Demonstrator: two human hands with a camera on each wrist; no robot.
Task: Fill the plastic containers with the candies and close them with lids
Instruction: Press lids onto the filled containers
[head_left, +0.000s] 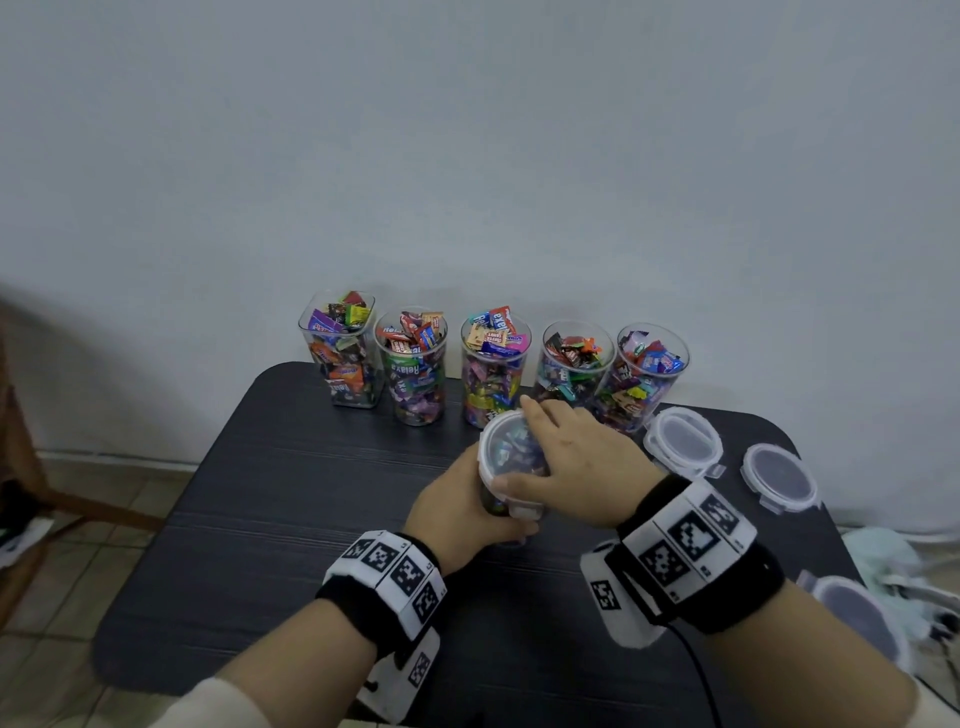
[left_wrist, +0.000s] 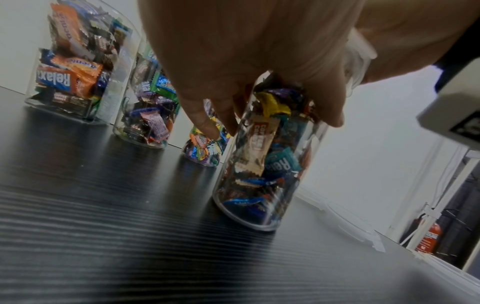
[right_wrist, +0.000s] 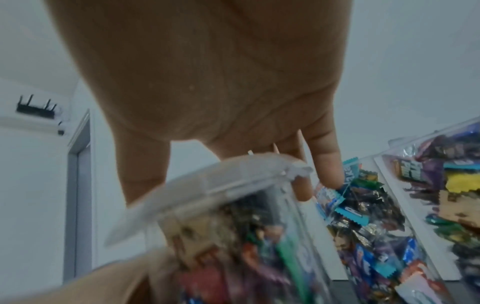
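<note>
A clear round container full of wrapped candies stands at the middle of the black table. My left hand grips its side, fingers curled round the wall. A clear lid sits on its mouth. My right hand lies over the lid from above. Its fingers drape past the far rim and its thumb is on the near rim. The wrist views show no gap between lid and rim, but the image is blurred.
Several open containers heaped with candies line the back edge by the wall, from a square one to a round one just behind my right hand. Loose lids lie at the right. A wooden chair stands left.
</note>
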